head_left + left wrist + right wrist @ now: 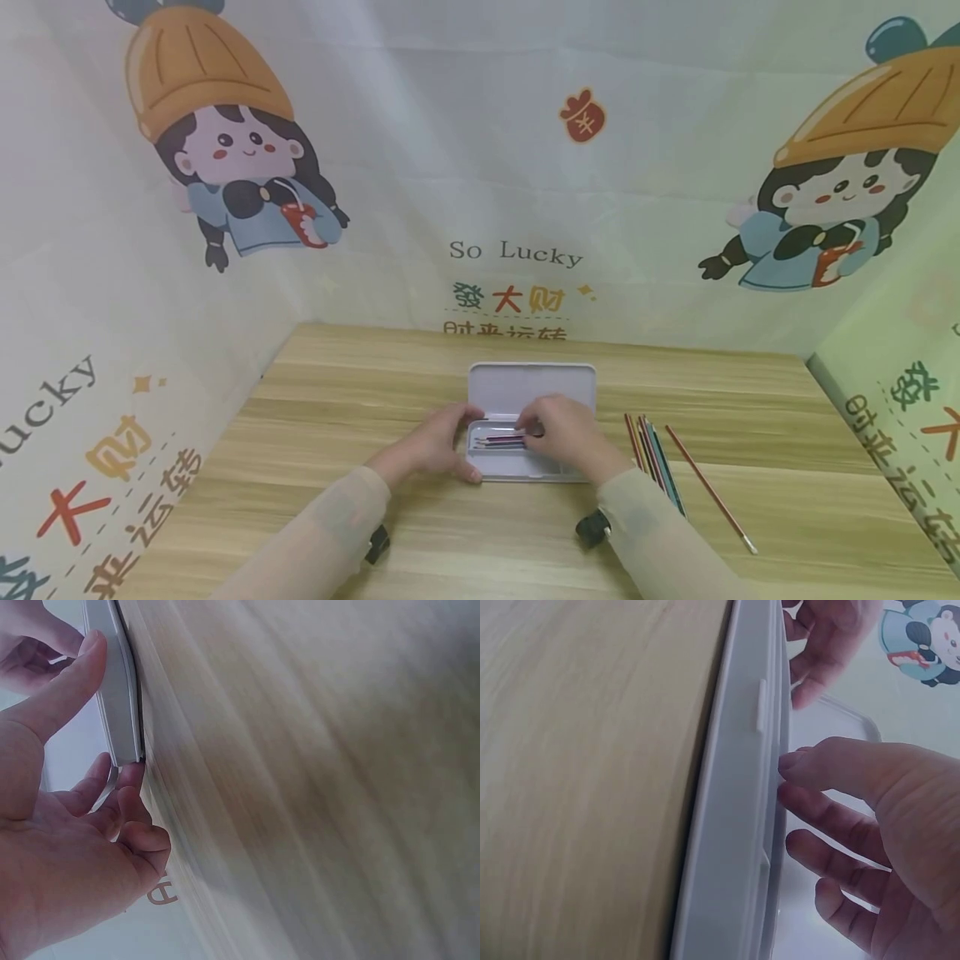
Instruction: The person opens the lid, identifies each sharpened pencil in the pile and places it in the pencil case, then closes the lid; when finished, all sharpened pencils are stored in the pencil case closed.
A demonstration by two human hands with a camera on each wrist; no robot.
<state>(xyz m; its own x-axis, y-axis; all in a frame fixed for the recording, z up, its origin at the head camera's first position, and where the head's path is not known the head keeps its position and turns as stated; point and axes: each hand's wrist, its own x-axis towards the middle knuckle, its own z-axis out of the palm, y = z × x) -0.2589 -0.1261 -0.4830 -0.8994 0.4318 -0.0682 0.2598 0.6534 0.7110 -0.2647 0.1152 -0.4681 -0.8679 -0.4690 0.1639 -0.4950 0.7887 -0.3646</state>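
Note:
A pale pencil case [532, 383] lies open on the wooden table, its lid tipped back. Several dark pencils [501, 442] rest in its tray, their points toward the left. My left hand [431, 442] grips the case's left end, with the thumb at the front corner and the fingers at the back. In the left wrist view, that thumb [79, 675] lies along the case's front edge. My right hand [562, 429] reaches down into the tray and pinches the pencils near their right ends. Its fingertips drop behind the front wall in the right wrist view.
Right of the case lies a bunch of coloured pencils [654, 454], partly behind my right forearm. A single red pencil [708, 483] lies slanted farther right. Printed cloth [390, 167] hangs behind the table and along its sides.

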